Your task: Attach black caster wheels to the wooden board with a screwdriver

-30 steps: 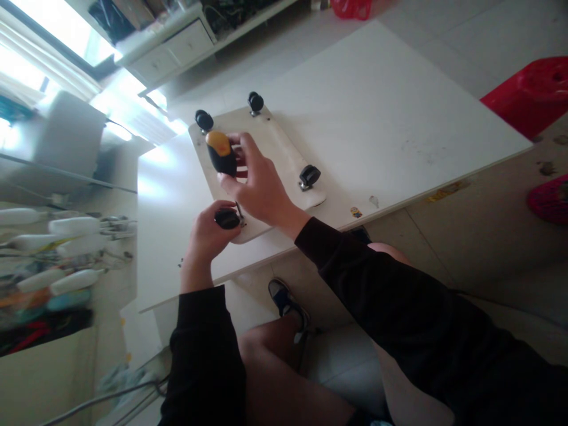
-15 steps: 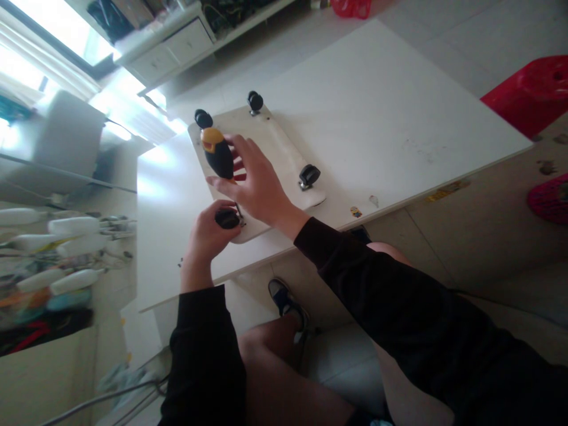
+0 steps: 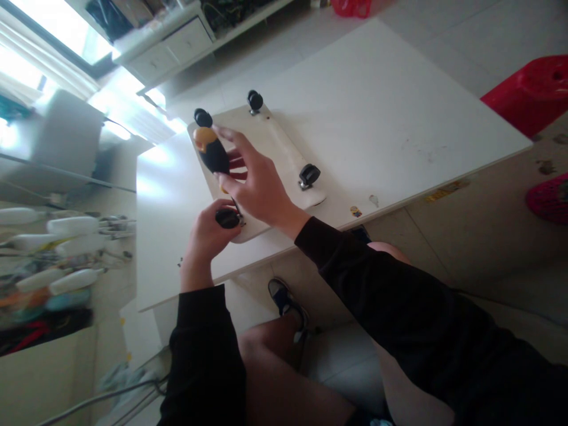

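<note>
My right hand (image 3: 260, 180) is closed on the black and yellow handle of a screwdriver (image 3: 215, 156), which leans to the left. Its shaft points down to the metal mount of a caster wheel (image 3: 227, 218) at the near corner of a pale board (image 3: 284, 145). That black caster is gripped by my left hand (image 3: 207, 232), fingers wrapped around it. The tip's exact seat on a screw is too small to make out. Three more casters stand on the board's other corners: one caster (image 3: 309, 176) at right, another (image 3: 255, 100) and a third (image 3: 203, 117) at the far side.
The board lies on a white table (image 3: 377, 118). A few small dark bits, perhaps screws, (image 3: 180, 261) lie near its left edge. A red stool (image 3: 530, 92) stands beyond the right end. Several white bottles (image 3: 73, 226) are at left, and a white cabinet (image 3: 173, 50) is behind.
The screwdriver's handle has tipped a little further left, and the fingers of my right hand have shifted on it. My left hand and the caster have stayed in place.
</note>
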`<state>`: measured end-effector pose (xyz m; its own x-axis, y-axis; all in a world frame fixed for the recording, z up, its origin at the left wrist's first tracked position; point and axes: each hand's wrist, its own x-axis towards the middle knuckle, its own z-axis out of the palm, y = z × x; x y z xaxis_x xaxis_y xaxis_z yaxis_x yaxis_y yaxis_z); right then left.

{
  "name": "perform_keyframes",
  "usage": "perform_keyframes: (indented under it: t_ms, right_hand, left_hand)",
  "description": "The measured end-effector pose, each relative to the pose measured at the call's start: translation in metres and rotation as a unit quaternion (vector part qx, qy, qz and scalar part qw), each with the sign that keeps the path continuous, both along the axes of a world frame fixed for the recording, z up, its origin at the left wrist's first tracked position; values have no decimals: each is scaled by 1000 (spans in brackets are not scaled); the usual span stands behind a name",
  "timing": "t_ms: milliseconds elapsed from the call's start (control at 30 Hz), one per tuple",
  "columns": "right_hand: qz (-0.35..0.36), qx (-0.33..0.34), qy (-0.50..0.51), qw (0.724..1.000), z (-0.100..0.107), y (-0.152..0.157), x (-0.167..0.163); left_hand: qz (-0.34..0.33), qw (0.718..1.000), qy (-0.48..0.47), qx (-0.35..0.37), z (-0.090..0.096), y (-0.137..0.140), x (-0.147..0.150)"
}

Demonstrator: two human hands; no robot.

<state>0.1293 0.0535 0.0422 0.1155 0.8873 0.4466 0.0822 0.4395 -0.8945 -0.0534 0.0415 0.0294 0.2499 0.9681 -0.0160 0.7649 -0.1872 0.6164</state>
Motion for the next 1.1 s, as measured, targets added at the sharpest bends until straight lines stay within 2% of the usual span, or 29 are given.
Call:
perform_keyframes:
  t_ms: [67,233,433,600,767,1000,1100]
  right_hand:
    - [11,-6,1,1000,-1,1,-1]
    - [-40,2,-12,999,-4,3,0]
    - [18,20,-9,1000,-2,0,2]
    - [0,58,-5,998,-6,3,1]
    - [18,61,-24,998,-9,4,0]
    - [-39,78,-25,996,-11,6,-2]
    - [-30,80,-37,996,-9,4,-1]
  left_hand:
    - [6,1000,4,5,0,0,0]
    - [-10,1000,-19,-2,-1,1,-1]
    - [-10,1000,-9,1,-1,1,-1]
    - [-8,1000,-5,0,-2,2,-2]
    - [2,1000,29,3,1,0,1]
    - [2,998,56,1,8,-2,6]
    - [3,999,47,-6,8,-1,5]
